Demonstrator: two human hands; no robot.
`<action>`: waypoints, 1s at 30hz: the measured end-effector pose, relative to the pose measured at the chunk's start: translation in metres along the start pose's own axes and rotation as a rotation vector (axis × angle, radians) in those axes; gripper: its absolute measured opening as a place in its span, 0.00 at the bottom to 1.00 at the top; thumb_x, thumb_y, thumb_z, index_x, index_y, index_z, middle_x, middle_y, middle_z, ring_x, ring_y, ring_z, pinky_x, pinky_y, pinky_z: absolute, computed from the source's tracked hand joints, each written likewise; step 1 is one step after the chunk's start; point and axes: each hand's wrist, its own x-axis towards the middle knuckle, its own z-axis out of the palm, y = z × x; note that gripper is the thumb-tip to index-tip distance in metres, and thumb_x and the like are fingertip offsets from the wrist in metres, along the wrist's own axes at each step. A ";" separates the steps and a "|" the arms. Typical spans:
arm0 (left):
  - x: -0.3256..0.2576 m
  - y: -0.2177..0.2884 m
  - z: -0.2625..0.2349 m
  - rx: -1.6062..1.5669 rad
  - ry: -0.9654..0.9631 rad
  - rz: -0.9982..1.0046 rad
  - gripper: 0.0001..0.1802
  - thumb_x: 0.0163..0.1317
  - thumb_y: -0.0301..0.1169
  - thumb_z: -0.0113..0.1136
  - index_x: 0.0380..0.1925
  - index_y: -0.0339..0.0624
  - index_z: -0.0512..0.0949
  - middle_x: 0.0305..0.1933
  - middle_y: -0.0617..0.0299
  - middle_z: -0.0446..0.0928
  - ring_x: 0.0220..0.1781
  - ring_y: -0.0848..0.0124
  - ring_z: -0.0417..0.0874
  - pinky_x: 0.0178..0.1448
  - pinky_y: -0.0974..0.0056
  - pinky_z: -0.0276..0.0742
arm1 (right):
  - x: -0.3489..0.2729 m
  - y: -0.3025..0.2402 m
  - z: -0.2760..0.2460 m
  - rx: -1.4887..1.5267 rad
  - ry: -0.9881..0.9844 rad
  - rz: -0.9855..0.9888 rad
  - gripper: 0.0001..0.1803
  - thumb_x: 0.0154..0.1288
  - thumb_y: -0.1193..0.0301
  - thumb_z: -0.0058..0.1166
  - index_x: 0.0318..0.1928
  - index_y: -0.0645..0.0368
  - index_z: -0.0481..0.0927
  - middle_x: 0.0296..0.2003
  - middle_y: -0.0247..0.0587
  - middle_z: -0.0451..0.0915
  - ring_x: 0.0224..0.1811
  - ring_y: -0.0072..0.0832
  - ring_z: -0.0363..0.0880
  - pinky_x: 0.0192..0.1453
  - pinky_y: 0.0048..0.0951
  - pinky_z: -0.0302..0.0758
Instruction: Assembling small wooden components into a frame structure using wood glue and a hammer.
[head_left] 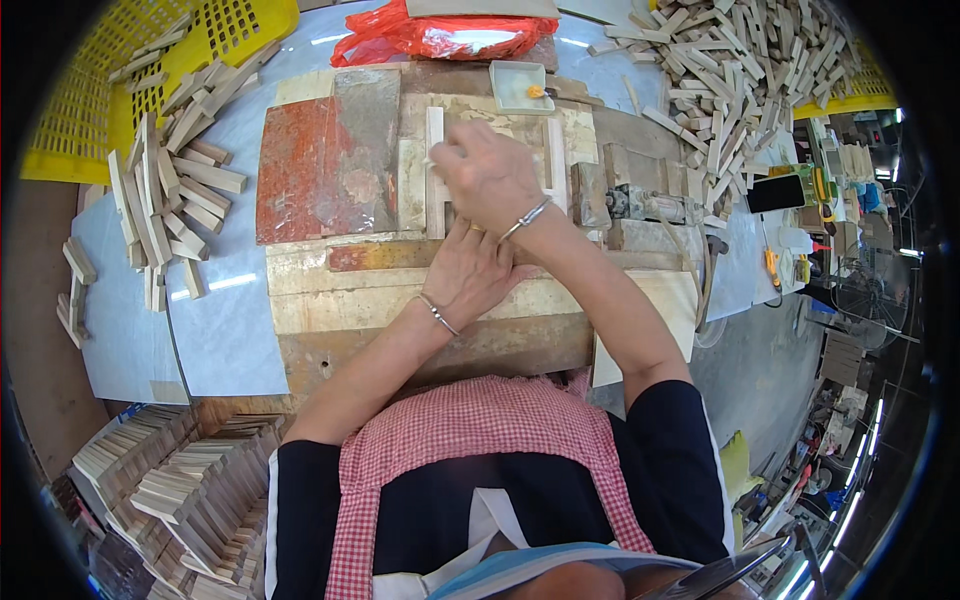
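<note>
A person in a red-checked apron stands at a glue-stained wooden workboard (420,300), seen from above. The right hand (490,175) reaches across to the far middle of the board, its fingers curled down onto a pale wooden strip (435,170) that stands as the left upright of a small frame jig; whether it is pinching the strip or only pressing on it cannot be told. The left hand (470,270) lies just near of it, fingers bent and tucked under the right wrist, bracing against the board; what it holds, if anything, is hidden. A second strip (556,150) stands parallel to the right.

To seat the strip well, it likely helps to keep the left hand steady as a brace and press evenly along the strip so it stays square in the jig.

A small glue tray (520,88) sits far of the jig. Loose wooden sticks (175,185) are heaped at the left, and more (740,70) at the far right.
</note>
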 end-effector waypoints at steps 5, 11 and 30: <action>0.005 -0.002 -0.008 0.074 0.061 0.022 0.41 0.60 0.54 0.50 0.60 0.27 0.66 0.69 0.42 0.58 0.71 0.48 0.57 0.75 0.48 0.48 | -0.048 0.021 -0.068 0.213 0.319 0.294 0.10 0.54 0.74 0.62 0.38 0.58 0.82 0.36 0.42 0.79 0.37 0.38 0.80 0.39 0.33 0.76; 0.010 -0.003 -0.014 -0.006 0.106 0.032 0.42 0.56 0.52 0.58 0.59 0.25 0.65 0.67 0.40 0.60 0.73 0.47 0.55 0.75 0.50 0.49 | -0.178 0.043 -0.136 0.062 0.304 0.675 0.08 0.55 0.75 0.62 0.37 0.60 0.81 0.32 0.43 0.79 0.35 0.36 0.78 0.40 0.32 0.74; -0.026 -0.079 -0.240 -0.321 0.462 -0.296 0.14 0.66 0.32 0.57 0.49 0.38 0.72 0.39 0.60 0.76 0.37 0.71 0.78 0.43 0.67 0.74 | -0.249 0.046 -0.107 -0.187 0.146 0.535 0.16 0.59 0.68 0.59 0.48 0.54 0.79 0.43 0.45 0.77 0.46 0.42 0.74 0.51 0.42 0.68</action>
